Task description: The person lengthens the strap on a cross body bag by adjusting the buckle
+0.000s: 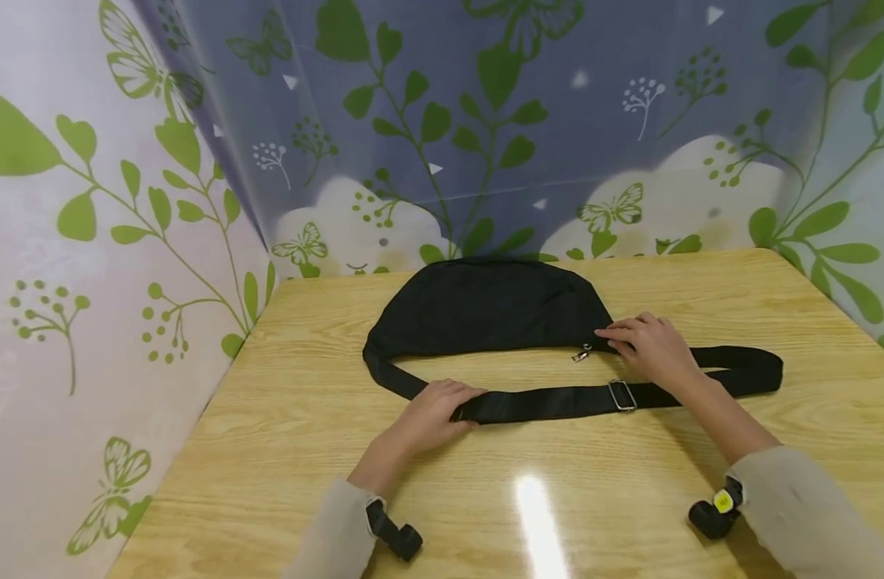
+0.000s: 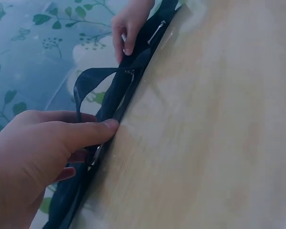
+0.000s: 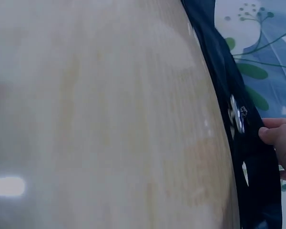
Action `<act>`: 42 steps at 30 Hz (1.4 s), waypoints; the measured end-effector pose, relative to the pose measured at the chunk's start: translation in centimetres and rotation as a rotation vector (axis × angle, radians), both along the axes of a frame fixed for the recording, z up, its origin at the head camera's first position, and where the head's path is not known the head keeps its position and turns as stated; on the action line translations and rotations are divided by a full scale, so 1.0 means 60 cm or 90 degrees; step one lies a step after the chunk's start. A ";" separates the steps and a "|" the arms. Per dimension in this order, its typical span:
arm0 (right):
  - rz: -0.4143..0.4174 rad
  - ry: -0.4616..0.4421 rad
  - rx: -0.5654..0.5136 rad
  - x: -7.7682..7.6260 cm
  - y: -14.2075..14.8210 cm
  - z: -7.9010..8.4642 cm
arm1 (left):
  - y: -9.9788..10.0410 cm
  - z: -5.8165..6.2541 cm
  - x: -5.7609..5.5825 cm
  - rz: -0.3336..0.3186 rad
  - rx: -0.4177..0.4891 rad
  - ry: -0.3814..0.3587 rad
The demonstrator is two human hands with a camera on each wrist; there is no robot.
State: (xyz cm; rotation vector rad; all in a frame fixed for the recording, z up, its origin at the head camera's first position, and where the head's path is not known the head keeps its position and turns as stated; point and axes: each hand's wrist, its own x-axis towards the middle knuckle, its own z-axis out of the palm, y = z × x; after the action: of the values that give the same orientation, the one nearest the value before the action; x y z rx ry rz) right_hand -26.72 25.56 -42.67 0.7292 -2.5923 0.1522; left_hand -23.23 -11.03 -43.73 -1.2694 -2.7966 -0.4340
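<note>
A black waist bag lies flat on the table, its rounded edge toward the back wall. Its black strap loops round in front, with a metal slider on it. My left hand holds the strap near its left part; the left wrist view has the thumb and fingers pinching it. At the bag's right corner, my right hand pinches the fabric between thumb and fingers. Close by hangs a metal zipper pull. In the right wrist view only part of the right hand shows.
The wood-grain table meets a blue cloth backdrop with leaf and butterfly prints right behind the bag. A pale printed wall borders the left side. The strap's folded end reaches out to the right.
</note>
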 end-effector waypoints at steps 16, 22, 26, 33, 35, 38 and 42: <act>-0.015 -0.006 -0.022 -0.010 -0.006 -0.002 | -0.096 0.042 0.077 -0.031 0.002 -0.209; 0.019 -0.083 -0.050 -0.001 -0.003 0.014 | -0.073 0.082 0.092 0.025 0.004 -0.313; 0.055 -0.139 -0.047 -0.008 0.008 0.031 | 0.024 0.108 0.113 0.004 -0.018 -0.112; 0.065 -0.184 -0.011 -0.031 0.016 0.054 | 0.193 0.083 0.123 -0.058 -0.172 0.106; 0.062 -0.198 0.004 -0.037 0.013 0.059 | 0.216 0.067 0.113 -0.062 -0.211 0.112; 0.061 -0.219 0.028 -0.045 0.010 0.064 | 0.231 0.049 0.100 -0.087 -0.224 0.105; 0.049 -0.267 0.043 -0.052 0.011 0.072 | 0.228 0.038 0.096 -0.168 -0.193 0.085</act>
State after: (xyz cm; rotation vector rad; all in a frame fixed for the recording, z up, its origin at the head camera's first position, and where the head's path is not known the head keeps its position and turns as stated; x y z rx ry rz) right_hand -29.86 26.19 -38.33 0.9029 -2.9779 0.2665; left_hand -17.50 2.66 -41.46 -1.6661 -2.6632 0.0727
